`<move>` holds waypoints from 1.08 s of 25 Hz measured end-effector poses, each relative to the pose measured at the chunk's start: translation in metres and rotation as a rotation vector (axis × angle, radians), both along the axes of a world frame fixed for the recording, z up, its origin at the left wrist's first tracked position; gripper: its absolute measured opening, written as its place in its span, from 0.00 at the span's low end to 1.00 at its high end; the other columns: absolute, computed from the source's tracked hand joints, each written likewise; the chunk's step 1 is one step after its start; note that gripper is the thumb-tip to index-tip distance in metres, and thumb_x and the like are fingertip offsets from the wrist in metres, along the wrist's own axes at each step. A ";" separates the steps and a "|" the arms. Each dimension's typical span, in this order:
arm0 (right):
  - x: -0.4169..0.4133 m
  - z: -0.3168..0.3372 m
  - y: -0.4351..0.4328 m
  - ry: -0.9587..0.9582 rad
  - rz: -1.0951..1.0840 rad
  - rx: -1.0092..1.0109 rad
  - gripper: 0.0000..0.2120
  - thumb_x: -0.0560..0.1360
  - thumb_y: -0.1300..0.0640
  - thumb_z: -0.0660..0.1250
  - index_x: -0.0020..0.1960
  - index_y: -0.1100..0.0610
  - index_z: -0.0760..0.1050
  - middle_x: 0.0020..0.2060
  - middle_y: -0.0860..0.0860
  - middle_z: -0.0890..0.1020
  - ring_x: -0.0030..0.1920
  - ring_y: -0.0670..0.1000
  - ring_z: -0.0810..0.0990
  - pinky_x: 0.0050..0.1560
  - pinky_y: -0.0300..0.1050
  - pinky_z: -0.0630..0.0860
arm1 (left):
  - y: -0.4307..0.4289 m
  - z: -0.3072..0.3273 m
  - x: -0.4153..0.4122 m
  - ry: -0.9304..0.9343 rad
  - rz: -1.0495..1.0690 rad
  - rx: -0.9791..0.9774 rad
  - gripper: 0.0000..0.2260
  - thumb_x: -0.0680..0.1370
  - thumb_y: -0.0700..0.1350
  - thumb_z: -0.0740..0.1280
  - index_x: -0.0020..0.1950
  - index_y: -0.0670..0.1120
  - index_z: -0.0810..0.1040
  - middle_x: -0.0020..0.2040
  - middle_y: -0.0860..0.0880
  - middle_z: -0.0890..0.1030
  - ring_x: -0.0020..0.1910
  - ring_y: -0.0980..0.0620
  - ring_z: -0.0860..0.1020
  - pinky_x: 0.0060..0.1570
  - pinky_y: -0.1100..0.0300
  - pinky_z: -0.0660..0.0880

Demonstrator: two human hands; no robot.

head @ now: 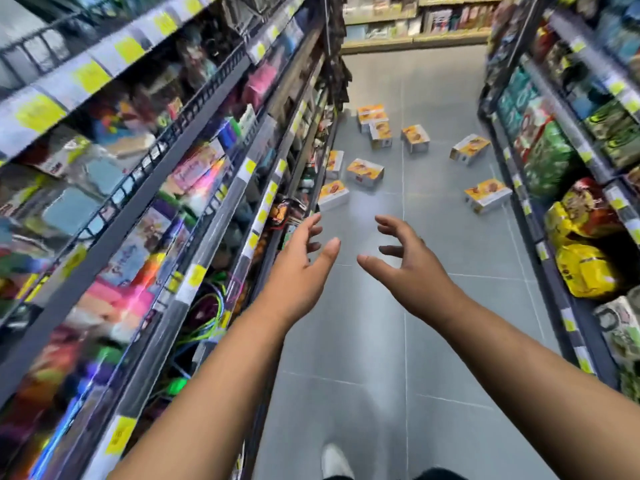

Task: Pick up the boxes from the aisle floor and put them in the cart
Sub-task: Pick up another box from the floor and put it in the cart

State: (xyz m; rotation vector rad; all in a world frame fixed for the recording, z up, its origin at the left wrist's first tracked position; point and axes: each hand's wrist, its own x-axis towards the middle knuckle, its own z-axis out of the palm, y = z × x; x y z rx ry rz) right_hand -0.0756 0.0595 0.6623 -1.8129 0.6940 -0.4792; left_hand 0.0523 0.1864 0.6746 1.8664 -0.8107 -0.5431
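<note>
Several small white-and-orange boxes lie scattered on the grey aisle floor ahead. The nearest box [333, 195] sits by the left shelf's foot, another [365, 172] just beyond it, one [487, 195] near the right shelf, and a small cluster [375, 123] farther back. My left hand [298, 268] and my right hand [405, 263] reach forward side by side above the floor, fingers spread, holding nothing, well short of the boxes. No cart is in view.
Tall stocked shelves line both sides: the left shelf [194, 216] with yellow price tags, the right shelf [568, 188] with bagged goods. Grey floor tiles [363, 358] run between them. My white shoe [334, 460] shows at the bottom. A cross shelf [415, 39] closes the far end.
</note>
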 end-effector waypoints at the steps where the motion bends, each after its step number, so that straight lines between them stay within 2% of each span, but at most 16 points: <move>1: 0.018 0.002 -0.017 0.004 -0.030 0.008 0.30 0.73 0.49 0.72 0.71 0.45 0.64 0.66 0.46 0.70 0.60 0.48 0.75 0.59 0.45 0.73 | -0.021 0.001 0.023 0.007 -0.025 -0.009 0.26 0.78 0.56 0.64 0.74 0.52 0.64 0.67 0.52 0.72 0.63 0.57 0.73 0.62 0.62 0.69; 3: 0.053 0.004 -0.057 -0.001 -0.072 0.033 0.30 0.73 0.50 0.72 0.71 0.45 0.64 0.66 0.45 0.70 0.60 0.48 0.75 0.58 0.45 0.73 | -0.064 0.003 0.064 0.000 -0.050 -0.011 0.25 0.75 0.58 0.63 0.71 0.56 0.65 0.66 0.52 0.73 0.63 0.57 0.74 0.60 0.64 0.69; 7: 0.109 -0.001 -0.149 -0.003 -0.104 0.040 0.29 0.73 0.48 0.71 0.71 0.43 0.64 0.65 0.44 0.71 0.60 0.47 0.75 0.57 0.46 0.74 | -0.155 -0.005 0.131 0.006 -0.075 -0.008 0.19 0.78 0.55 0.63 0.69 0.62 0.65 0.66 0.54 0.73 0.62 0.60 0.74 0.58 0.64 0.70; 9: 0.137 -0.008 -0.208 -0.008 -0.097 0.049 0.27 0.74 0.48 0.71 0.69 0.42 0.64 0.64 0.45 0.72 0.60 0.48 0.75 0.57 0.47 0.75 | -0.209 -0.011 0.161 0.009 -0.054 -0.026 0.21 0.77 0.57 0.63 0.70 0.60 0.66 0.65 0.55 0.74 0.60 0.62 0.74 0.58 0.65 0.71; 12: 0.179 -0.012 -0.295 0.047 -0.049 0.085 0.26 0.74 0.47 0.70 0.68 0.41 0.65 0.62 0.46 0.73 0.60 0.49 0.75 0.57 0.48 0.76 | -0.284 -0.019 0.199 0.039 0.034 -0.028 0.20 0.81 0.52 0.63 0.73 0.55 0.65 0.65 0.55 0.74 0.58 0.69 0.73 0.58 0.68 0.69; 19: 0.279 -0.003 -0.455 0.108 0.061 0.068 0.28 0.75 0.48 0.70 0.71 0.41 0.62 0.62 0.48 0.72 0.57 0.51 0.77 0.53 0.44 0.74 | -0.416 -0.020 0.278 0.095 0.224 -0.014 0.21 0.81 0.51 0.62 0.74 0.52 0.65 0.66 0.53 0.73 0.64 0.58 0.73 0.64 0.62 0.67; 22: 0.323 -0.015 -0.501 0.129 0.121 0.076 0.28 0.74 0.47 0.70 0.70 0.40 0.62 0.63 0.48 0.71 0.58 0.52 0.77 0.54 0.45 0.74 | -0.455 -0.034 0.321 0.113 0.254 -0.002 0.19 0.81 0.50 0.62 0.72 0.55 0.66 0.65 0.54 0.73 0.59 0.58 0.75 0.62 0.57 0.71; 25: 0.378 -0.034 -0.554 0.151 0.163 0.099 0.29 0.74 0.46 0.70 0.71 0.41 0.63 0.63 0.48 0.71 0.58 0.53 0.77 0.52 0.46 0.73 | -0.501 -0.052 0.377 0.120 0.316 0.006 0.17 0.81 0.48 0.63 0.70 0.56 0.68 0.57 0.60 0.75 0.52 0.69 0.74 0.53 0.68 0.70; 27: 0.420 -0.045 -0.591 0.178 0.172 0.100 0.29 0.74 0.46 0.70 0.71 0.41 0.62 0.63 0.48 0.71 0.58 0.53 0.77 0.54 0.46 0.74 | -0.534 -0.066 0.415 0.117 0.343 0.037 0.16 0.82 0.49 0.62 0.69 0.57 0.68 0.56 0.62 0.74 0.51 0.70 0.73 0.52 0.70 0.69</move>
